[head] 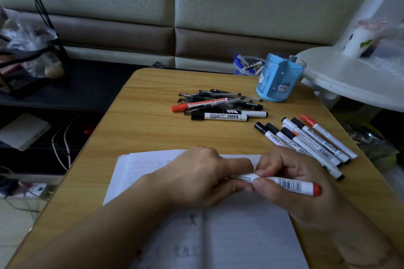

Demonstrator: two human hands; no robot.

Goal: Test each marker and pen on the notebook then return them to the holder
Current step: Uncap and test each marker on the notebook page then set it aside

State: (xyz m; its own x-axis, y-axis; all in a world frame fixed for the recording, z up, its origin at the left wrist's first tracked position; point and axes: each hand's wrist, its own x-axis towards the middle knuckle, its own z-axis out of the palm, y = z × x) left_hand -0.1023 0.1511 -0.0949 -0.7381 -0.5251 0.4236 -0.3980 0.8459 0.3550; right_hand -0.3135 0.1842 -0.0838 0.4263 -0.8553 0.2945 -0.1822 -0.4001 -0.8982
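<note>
Currently, held marker (282, 184): white barrel, red end cap out to the right, lying roughly level over the notebook (240, 236); long axis runs left to right, across both grips.
Right hand (293, 179): fingers and thumb curled round the barrel mid-length; bar code and red end stick out beyond the thumb on the far-right side.
Left hand (203, 178): fingers closed over the barrel's left end; whether a cap or the bare tip sits inside cannot be told, it is hidden.
Grip relation: the two hands meet on the barrel, thumbs touching or nearly so; left hand holds the end the pull would act on.
Judged step: uncapping or recapping along the barrel axis, so the hands would move apart or together along that left-right line.
Marker row (310, 144): just beyond the right hand, nearest that hand.
Mixed pile (218, 105): farther out, ahead of both hands.
Holder (278, 81): blue cup, beyond the pile, ahead and right of the grip; right hand is nearer.
</note>
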